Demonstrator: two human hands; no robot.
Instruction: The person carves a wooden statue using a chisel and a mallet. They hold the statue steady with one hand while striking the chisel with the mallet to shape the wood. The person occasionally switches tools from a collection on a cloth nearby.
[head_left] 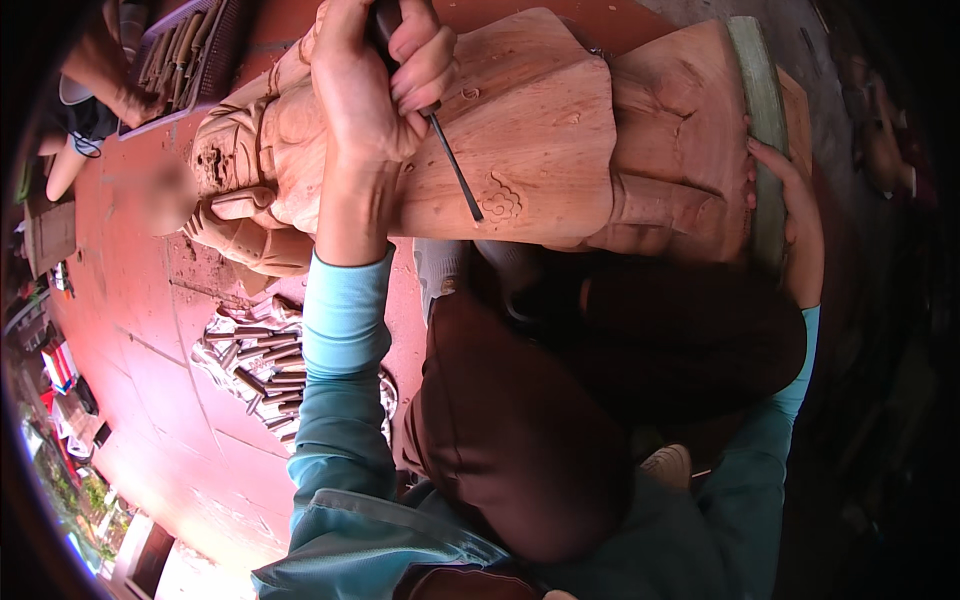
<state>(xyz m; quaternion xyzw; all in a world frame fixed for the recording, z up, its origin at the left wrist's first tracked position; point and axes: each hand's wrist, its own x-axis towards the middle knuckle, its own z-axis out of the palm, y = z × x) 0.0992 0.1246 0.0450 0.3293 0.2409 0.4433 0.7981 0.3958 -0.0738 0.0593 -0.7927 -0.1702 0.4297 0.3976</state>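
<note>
Evidently has the carved wooden figure (540, 120) lying crosswise over the red floor (140, 330), just beyond the dark-trousered legs (520, 440), with the broad robe turned upward — probably to offer a wide, steady face to a tool from above. Cannot tell what lies directly beneath. Bears on that face a small carved cloud motif (502, 197), close to the near edge and so within easy reach. Holds the thin chisel (455, 167) in the left hand (365, 90), fingers wrapped round the dark handle (383, 22), above the slim shank, seemingly to leave the tip in plain sight; aims it at a slant to a spot touching or just beside the motif, too fine to tell which. Clasps the right hand (797, 195) round the pale green slab (763, 90) at the foot end, with fingertips showing along the inner edge — presumably to steady the piece. Near the left forearm (345, 300), dark-handled tools (285, 377) laid close together on a patterned cloth (210, 355), likely for quick choosing. Farther off, at upper left, more long tools (180, 55) in a purple basket (228, 65), with another person's hand (145, 105) at the rim.
</note>
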